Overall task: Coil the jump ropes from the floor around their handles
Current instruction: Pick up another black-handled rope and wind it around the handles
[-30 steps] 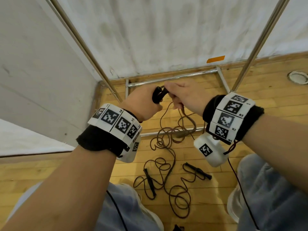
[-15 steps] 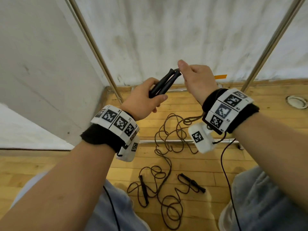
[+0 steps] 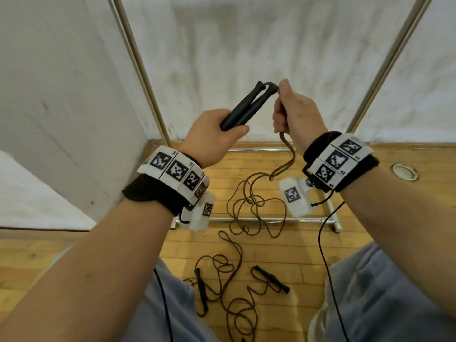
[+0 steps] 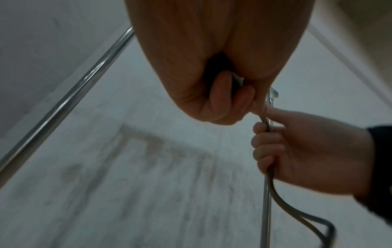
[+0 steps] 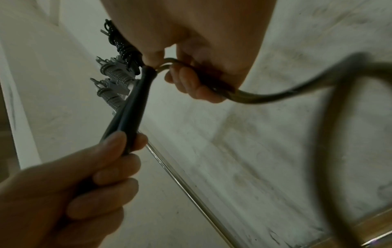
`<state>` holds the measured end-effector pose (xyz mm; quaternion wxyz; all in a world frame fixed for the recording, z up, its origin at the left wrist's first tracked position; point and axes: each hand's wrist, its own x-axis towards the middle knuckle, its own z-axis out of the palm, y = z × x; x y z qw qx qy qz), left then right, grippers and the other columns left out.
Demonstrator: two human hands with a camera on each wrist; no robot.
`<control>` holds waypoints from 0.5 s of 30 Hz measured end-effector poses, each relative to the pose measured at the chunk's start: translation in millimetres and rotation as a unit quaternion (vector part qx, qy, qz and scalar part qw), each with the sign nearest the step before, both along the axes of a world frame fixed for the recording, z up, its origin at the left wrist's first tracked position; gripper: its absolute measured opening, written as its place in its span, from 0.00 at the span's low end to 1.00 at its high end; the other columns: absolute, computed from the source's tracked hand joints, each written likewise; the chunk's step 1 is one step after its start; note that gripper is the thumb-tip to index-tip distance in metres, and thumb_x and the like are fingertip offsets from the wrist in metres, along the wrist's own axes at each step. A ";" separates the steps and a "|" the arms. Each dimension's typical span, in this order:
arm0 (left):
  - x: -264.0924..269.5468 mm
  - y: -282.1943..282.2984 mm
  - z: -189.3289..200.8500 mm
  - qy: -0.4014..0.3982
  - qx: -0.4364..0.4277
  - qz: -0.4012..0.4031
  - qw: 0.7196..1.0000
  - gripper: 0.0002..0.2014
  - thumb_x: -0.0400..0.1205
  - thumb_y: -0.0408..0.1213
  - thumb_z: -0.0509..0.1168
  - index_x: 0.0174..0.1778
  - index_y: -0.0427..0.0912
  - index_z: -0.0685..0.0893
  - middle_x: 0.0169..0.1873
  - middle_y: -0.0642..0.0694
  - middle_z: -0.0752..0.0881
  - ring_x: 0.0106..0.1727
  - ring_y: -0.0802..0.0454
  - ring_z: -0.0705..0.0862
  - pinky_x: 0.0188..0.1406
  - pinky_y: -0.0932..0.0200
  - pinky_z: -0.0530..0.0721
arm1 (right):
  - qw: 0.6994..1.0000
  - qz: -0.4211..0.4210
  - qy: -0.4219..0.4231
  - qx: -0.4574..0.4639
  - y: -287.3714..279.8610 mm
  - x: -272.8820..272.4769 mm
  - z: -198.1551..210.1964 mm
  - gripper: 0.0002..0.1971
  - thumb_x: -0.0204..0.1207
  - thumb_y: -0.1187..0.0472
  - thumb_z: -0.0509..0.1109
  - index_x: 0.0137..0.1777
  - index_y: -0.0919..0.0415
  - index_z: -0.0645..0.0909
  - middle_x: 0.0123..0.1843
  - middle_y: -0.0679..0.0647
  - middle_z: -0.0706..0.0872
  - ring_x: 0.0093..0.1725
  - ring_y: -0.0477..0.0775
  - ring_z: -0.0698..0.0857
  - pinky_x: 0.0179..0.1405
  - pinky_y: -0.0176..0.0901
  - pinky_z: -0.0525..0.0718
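Note:
My left hand (image 3: 214, 134) grips two black jump-rope handles (image 3: 249, 107) held together, pointing up and to the right; the same handles (image 5: 131, 107) show in the right wrist view. My right hand (image 3: 293, 114) grips the doubled brown rope (image 3: 287, 159) just below the handle tips, thumb at the top. The rope (image 5: 297, 89) hangs from that fist in loose loops to the floor (image 3: 249, 208). A second jump rope (image 3: 237, 287) lies tangled on the floor between my knees, with its two black handles (image 3: 201, 292) (image 3: 270, 278) apart.
A metal frame with slanted poles (image 3: 138, 65) (image 3: 385, 67) and a floor bar (image 3: 266, 220) stands before white walls in a corner. A round metal floor fitting (image 3: 404, 172) sits at the right. My knees in blue trousers (image 3: 385, 299) flank the second rope.
Both hands have risen from floor level to in front of the wall. The handles now stick up out of my left fist, and the rope trails lower from my right hand.

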<state>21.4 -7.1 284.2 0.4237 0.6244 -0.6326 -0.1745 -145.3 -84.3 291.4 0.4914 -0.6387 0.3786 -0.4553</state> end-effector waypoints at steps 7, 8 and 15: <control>0.2 -0.2 1.2 0.201 0.014 0.066 0.977 0.05 0.85 0.43 0.61 0.45 0.49 0.79 0.27 0.48 0.84 0.32 0.49 0.88 0.28 0.56 0.85 | 0.996 0.065 0.061 0.031 5.7 10.9 -12.6 0.15 0.85 0.55 0.56 0.38 0.57 0.76 0.26 0.47 0.69 0.22 0.46 0.72 0.29 0.41 0.81; 0.5 -2.2 -0.9 0.177 0.017 0.081 0.981 0.05 0.86 0.44 0.61 0.45 0.50 0.79 0.27 0.47 0.83 0.30 0.49 0.87 0.30 0.53 0.86 | 0.996 0.059 0.056 0.044 6.6 12.8 -15.3 0.15 0.85 0.55 0.56 0.38 0.57 0.76 0.24 0.45 0.68 0.20 0.45 0.68 0.24 0.38 0.77; -4.2 -13.6 -7.5 0.146 0.019 0.089 0.985 0.12 0.83 0.44 0.65 0.43 0.38 0.81 0.28 0.47 0.77 0.28 0.50 0.76 0.31 0.52 0.78 | 0.994 0.028 0.027 0.106 2.4 13.0 -32.0 0.16 0.82 0.48 0.62 0.41 0.59 0.81 0.20 0.43 0.67 0.19 0.43 0.66 0.22 0.37 0.70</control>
